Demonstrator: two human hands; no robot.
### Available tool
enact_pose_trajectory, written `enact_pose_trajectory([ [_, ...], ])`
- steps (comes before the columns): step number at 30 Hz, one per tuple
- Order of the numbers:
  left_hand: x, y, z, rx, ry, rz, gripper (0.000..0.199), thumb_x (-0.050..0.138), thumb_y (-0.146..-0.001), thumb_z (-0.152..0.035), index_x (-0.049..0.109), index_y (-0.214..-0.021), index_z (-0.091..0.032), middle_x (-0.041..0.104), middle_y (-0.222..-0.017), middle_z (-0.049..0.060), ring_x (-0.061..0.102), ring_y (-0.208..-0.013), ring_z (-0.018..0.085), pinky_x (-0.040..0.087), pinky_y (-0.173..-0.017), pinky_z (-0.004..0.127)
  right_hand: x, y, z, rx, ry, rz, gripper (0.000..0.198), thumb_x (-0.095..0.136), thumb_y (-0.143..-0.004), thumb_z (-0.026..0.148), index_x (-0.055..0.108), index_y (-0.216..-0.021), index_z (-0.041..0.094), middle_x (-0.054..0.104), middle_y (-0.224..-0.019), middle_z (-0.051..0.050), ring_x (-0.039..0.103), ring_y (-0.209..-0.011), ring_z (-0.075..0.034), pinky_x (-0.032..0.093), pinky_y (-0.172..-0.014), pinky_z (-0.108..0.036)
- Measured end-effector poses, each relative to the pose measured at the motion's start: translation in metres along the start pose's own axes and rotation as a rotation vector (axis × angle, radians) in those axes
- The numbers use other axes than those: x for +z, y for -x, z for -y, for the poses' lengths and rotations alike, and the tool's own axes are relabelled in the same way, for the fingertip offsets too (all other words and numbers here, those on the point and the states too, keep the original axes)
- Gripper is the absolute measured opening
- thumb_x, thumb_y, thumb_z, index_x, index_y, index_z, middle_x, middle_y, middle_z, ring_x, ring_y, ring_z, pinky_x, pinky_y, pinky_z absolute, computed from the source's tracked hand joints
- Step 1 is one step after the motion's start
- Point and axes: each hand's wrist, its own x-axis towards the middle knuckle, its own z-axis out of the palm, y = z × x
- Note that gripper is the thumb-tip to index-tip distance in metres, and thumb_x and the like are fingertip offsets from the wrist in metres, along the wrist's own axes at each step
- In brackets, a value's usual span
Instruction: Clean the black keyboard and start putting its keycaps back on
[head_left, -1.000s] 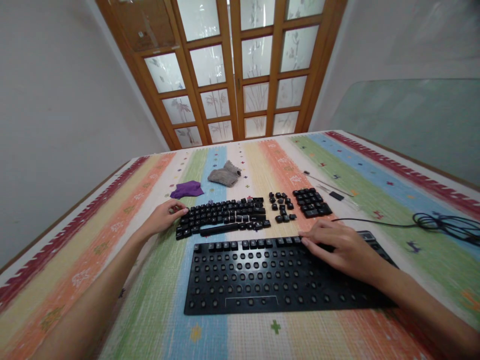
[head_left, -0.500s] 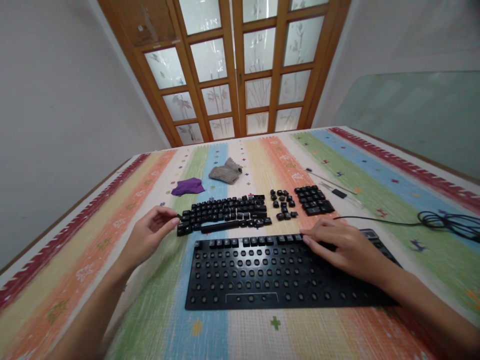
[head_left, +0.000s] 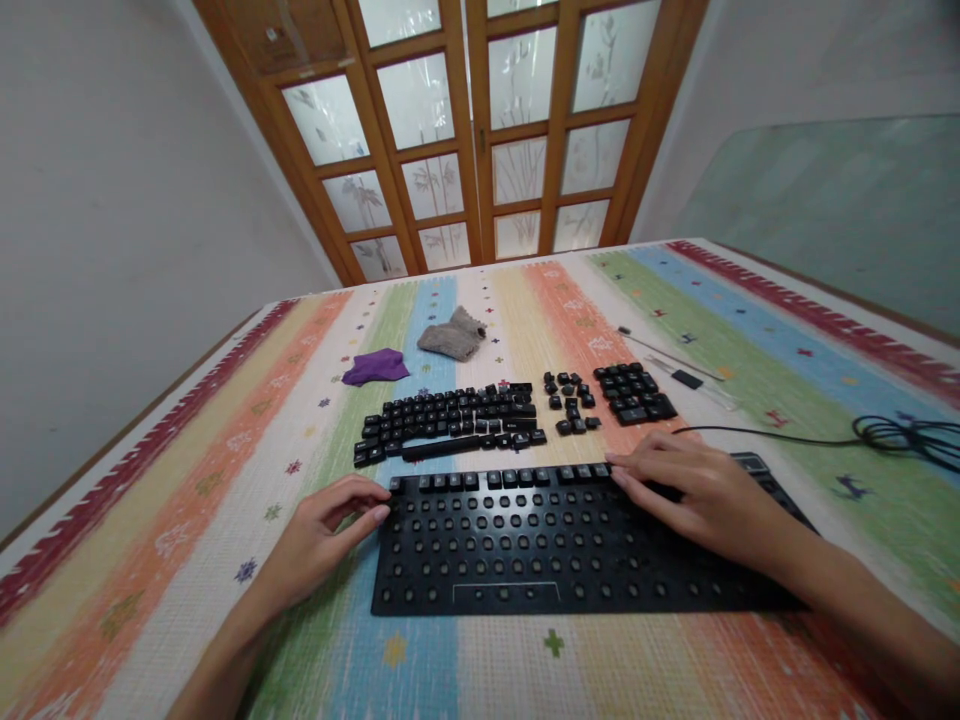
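Observation:
A black keyboard (head_left: 517,570) lies flat, its function-row keycaps fitted and the visible main key positions below bare. At its upper left corner is my left hand (head_left: 330,530), thumb and forefinger pinched beside the Esc key around a small dark keycap, mostly hidden by the fingertips. My right hand (head_left: 690,485) lies over the right part of the keyboard, thumb and forefinger closed on its back edge by the last function key. That hand hides part of the right side. Behind the keyboard, loose black keycaps (head_left: 442,412) sit in rows, with a long spacebar (head_left: 441,448) in front.
Smaller keycap groups lie to the right: a loose cluster (head_left: 571,402) and a number-pad block (head_left: 634,392). Farther back are a purple cloth (head_left: 376,367) and a grey cloth (head_left: 452,336). A thin rod (head_left: 671,352) and a coiled cable (head_left: 911,438) lie on the striped tablecloth (head_left: 300,420).
My left hand has moved from the left end of the loose keycap rows toward me, to the keyboard's upper left corner. My right hand stays in place on the keyboard.

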Motion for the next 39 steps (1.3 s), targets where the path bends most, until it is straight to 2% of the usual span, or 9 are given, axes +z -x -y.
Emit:
enact_pose_trajectory([
  [5,0.002,0.001,-0.002,0.000,0.098,-0.007,0.018,0.065,-0.089,-0.035,0.073,-0.092,-0.020,0.069,-0.092,0.007,0.067,-0.085,0.019,0.057,-0.072,0.027,-0.001,0.000,0.001,0.001,-0.003,-0.010,0.027,0.048,-0.099,0.027,0.075,-0.095,0.020,0.071,-0.081,-0.006,0.066,-0.074,-0.018,0.050,-0.070,-0.031],
  [15,0.005,-0.001,-0.012,0.100,-0.062,-0.033,0.018,0.063,-0.091,-0.034,0.077,-0.091,-0.022,0.071,-0.093,0.007,0.067,-0.087,0.019,0.056,-0.079,0.031,-0.002,0.000,0.001,0.005,-0.017,-0.002,0.027,0.049,-0.098,0.028,0.075,-0.097,0.020,0.072,-0.082,-0.006,0.066,-0.076,-0.019,0.053,-0.069,-0.033],
  [22,0.006,0.001,-0.008,0.150,-0.038,-0.040,0.015,0.068,-0.088,-0.029,0.076,-0.099,-0.023,0.067,-0.095,0.006,0.067,-0.084,0.017,0.057,-0.072,0.028,0.000,0.002,0.000,0.014,-0.014,0.000,0.026,0.050,-0.098,0.027,0.074,-0.097,0.020,0.071,-0.083,-0.007,0.067,-0.076,-0.019,0.052,-0.071,-0.033],
  [33,0.008,0.003,-0.003,0.246,-0.153,-0.140,0.014,0.068,-0.088,-0.026,0.074,-0.100,-0.022,0.070,-0.092,0.006,0.067,-0.084,0.018,0.056,-0.074,0.030,-0.002,0.000,0.001,-0.002,-0.019,-0.014,0.024,0.050,-0.097,0.025,0.074,-0.097,0.021,0.071,-0.080,-0.005,0.067,-0.074,-0.018,0.052,-0.069,-0.031],
  [39,0.008,0.003,-0.006,0.271,-0.154,-0.152,0.012,0.068,-0.089,-0.025,0.074,-0.099,-0.022,0.071,-0.091,0.006,0.068,-0.083,0.017,0.057,-0.073,0.029,-0.002,0.000,0.002,0.004,-0.021,-0.021,0.025,0.050,-0.097,0.026,0.075,-0.096,0.021,0.071,-0.080,-0.006,0.067,-0.074,-0.019,0.052,-0.068,-0.032],
])
